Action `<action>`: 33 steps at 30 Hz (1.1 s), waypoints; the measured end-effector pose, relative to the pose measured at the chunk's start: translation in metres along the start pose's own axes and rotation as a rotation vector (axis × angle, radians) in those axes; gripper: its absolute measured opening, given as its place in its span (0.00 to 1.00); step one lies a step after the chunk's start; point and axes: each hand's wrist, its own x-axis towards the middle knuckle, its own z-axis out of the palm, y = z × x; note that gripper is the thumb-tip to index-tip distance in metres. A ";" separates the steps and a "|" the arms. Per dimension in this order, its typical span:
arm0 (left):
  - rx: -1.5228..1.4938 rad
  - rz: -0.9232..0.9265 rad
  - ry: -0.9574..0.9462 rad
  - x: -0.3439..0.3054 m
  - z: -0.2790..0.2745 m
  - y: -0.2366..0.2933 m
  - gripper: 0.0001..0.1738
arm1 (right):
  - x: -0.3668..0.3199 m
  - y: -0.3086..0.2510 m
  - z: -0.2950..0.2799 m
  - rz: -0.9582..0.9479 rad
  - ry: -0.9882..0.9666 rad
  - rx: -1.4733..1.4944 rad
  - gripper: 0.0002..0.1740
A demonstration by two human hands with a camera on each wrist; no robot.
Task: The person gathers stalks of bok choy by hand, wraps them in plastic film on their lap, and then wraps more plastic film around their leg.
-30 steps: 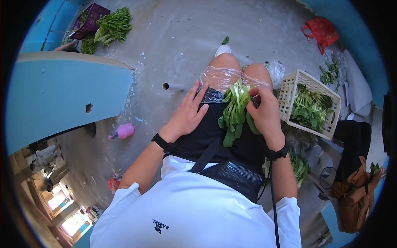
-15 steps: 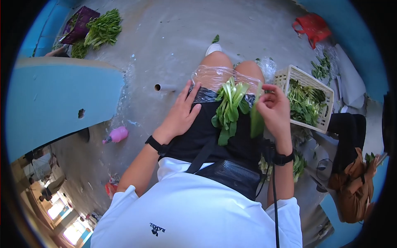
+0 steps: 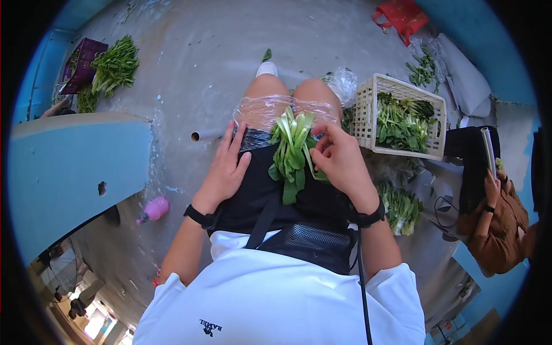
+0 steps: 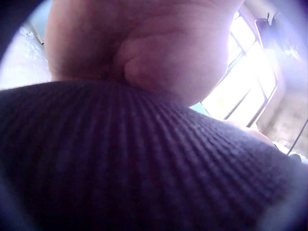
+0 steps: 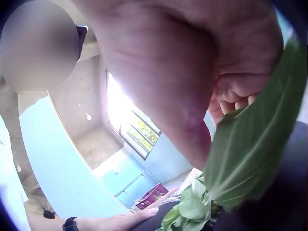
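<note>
A bunch of leafy greens (image 3: 289,141) with pale stalks lies on the person's lap, over black shorts and a sheet of clear plastic film (image 3: 261,110). At its right side the right hand (image 3: 340,161) pinches a single leaf (image 5: 257,130) between thumb and curled fingers. This leaf lies close against the bunch in the head view; in the right wrist view it is broad and green, partly covering the fingers. The left hand (image 3: 226,174) rests on the left thigh at the film's edge, fingers straight, with no greens under it.
A white plastic crate (image 3: 409,150) of greens stands at the right, with more greens (image 3: 402,208) below it. A pipe (image 3: 208,135) and a pink bottle (image 3: 154,209) are left of the legs. Another person (image 3: 497,224) sits at far right.
The right hand first went out to the right with a single leaf, then came back beside the bunch. The left hand stayed on the thigh. The head view has swung to the right.
</note>
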 end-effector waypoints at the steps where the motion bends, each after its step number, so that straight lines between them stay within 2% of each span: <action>1: 0.018 -0.005 -0.003 -0.002 -0.001 0.001 0.37 | 0.000 -0.004 0.000 0.024 0.016 0.008 0.16; 2: 0.022 -0.013 -0.001 -0.003 -0.002 0.002 0.37 | -0.002 -0.003 0.000 0.023 0.008 0.012 0.16; 4: 0.021 -0.021 -0.009 -0.002 -0.003 0.003 0.38 | -0.010 0.001 -0.002 -0.029 -0.100 -0.427 0.15; 7: 0.042 -0.026 -0.009 -0.002 -0.002 0.001 0.38 | -0.018 0.005 0.001 -0.100 -0.072 -0.550 0.15; 8: 0.043 0.000 0.011 -0.003 0.000 -0.002 0.39 | -0.018 0.000 -0.003 -0.042 -0.121 -0.535 0.13; 11: 0.014 0.002 0.026 -0.004 0.001 -0.002 0.39 | -0.013 -0.011 -0.016 0.088 -0.201 -0.021 0.16; 12: 0.030 0.000 0.026 -0.004 0.001 -0.001 0.39 | -0.011 -0.021 -0.018 0.066 -0.200 0.172 0.17; 13: 0.033 -0.004 0.031 -0.005 0.001 -0.001 0.39 | -0.008 -0.022 -0.014 0.061 -0.205 0.173 0.17; 15: 0.043 0.004 0.025 -0.004 0.002 -0.003 0.39 | 0.003 -0.019 -0.001 0.004 -0.103 0.671 0.17; 17: 0.058 -0.001 0.020 -0.004 0.003 -0.003 0.39 | 0.012 0.000 0.011 -0.017 -0.040 0.657 0.14; 19: 0.079 -0.014 0.032 -0.003 0.001 -0.003 0.39 | 0.018 0.019 0.020 -0.209 0.104 0.120 0.11; 20: 0.060 -0.016 0.021 -0.003 0.000 -0.002 0.38 | 0.011 0.010 0.019 -0.122 0.119 0.082 0.10; 21: 0.038 -0.023 0.005 -0.005 0.000 0.000 0.38 | 0.008 0.008 0.019 -0.126 0.099 0.085 0.10; 23: 0.041 -0.042 0.007 -0.007 0.000 0.002 0.38 | 0.003 0.009 0.014 -0.261 0.162 -0.322 0.11; 24: 0.045 -0.038 0.005 -0.005 -0.001 0.001 0.38 | 0.005 0.005 0.013 -0.194 0.123 -0.272 0.12; 31: 0.014 -0.054 -0.014 -0.004 -0.001 0.003 0.38 | 0.010 0.010 0.010 -0.170 0.066 -0.325 0.12; 33: -0.001 -0.041 -0.012 -0.003 0.001 0.000 0.38 | 0.011 0.022 0.009 -0.222 0.016 -0.293 0.13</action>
